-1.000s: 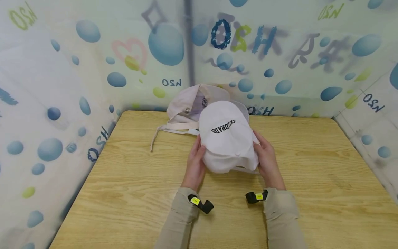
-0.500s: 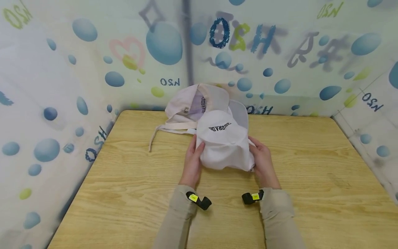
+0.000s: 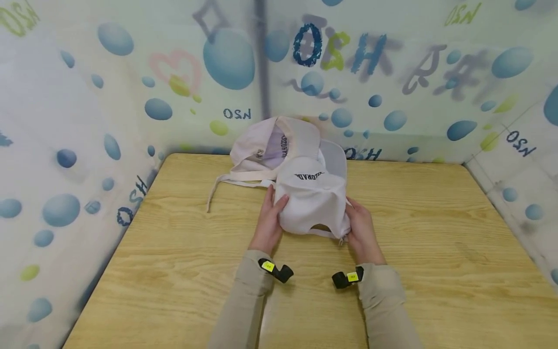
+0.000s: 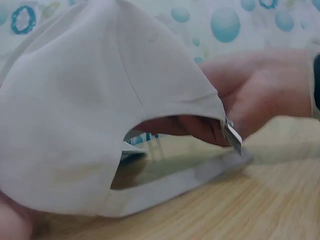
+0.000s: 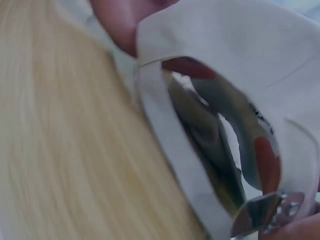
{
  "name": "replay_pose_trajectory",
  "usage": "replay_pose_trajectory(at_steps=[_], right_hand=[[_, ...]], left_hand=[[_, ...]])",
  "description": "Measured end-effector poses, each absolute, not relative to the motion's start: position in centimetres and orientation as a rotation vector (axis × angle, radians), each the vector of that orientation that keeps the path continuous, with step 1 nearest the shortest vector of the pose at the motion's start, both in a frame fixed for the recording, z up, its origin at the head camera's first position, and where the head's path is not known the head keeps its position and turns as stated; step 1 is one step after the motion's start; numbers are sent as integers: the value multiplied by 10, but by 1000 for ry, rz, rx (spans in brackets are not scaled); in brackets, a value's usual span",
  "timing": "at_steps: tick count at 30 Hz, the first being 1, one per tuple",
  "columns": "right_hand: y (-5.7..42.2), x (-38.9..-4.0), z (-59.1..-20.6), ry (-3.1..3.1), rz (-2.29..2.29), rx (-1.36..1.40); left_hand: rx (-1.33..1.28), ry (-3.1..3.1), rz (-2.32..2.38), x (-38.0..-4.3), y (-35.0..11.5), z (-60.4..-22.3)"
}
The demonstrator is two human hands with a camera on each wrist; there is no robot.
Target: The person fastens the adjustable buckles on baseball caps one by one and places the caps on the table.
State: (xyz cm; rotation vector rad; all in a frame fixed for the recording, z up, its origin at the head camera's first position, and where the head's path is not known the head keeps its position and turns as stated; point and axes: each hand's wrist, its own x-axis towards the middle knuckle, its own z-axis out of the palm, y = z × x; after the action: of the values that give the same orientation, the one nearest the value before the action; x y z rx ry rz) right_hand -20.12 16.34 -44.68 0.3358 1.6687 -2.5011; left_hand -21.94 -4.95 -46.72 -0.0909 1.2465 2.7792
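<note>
A white baseball cap with black "COLORADO" lettering is between both hands, its rear opening towards me. My left hand grips its left side, thumb on the outside. At the right edge, my right hand holds the rim next to the metal buckle. The back strap arches below the opening, and fingers show inside the cap in the right wrist view. Touching or just behind it, a pale pinkish cap lies tipped with its inside showing. A pale grey brim sticks out behind the white cap.
The wooden table meets a printed backdrop at the rear and sides. A loose strap from the caps trails left across the tabletop. Each wrist wears a black band with a small camera.
Both hands have tilted the white cap away from me and lowered it slightly, so its back opening and strap now show. The pinkish cap stays where it was.
</note>
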Motion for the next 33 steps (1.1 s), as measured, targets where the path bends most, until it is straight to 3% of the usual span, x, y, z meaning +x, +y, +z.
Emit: replay_pose_trajectory(at_steps=[11, 27, 33], right_hand=[[168, -200, -442, 1022, -2637, 225], [179, -191, -433, 1537, -2301, -337], [183, -188, -433, 1567, -2158, -419]], left_hand=[[32, 737, 2889, -216, -60, -469], [-1, 595, 2970, -218, -62, -468], [4, 566, 2975, -218, -63, -469]])
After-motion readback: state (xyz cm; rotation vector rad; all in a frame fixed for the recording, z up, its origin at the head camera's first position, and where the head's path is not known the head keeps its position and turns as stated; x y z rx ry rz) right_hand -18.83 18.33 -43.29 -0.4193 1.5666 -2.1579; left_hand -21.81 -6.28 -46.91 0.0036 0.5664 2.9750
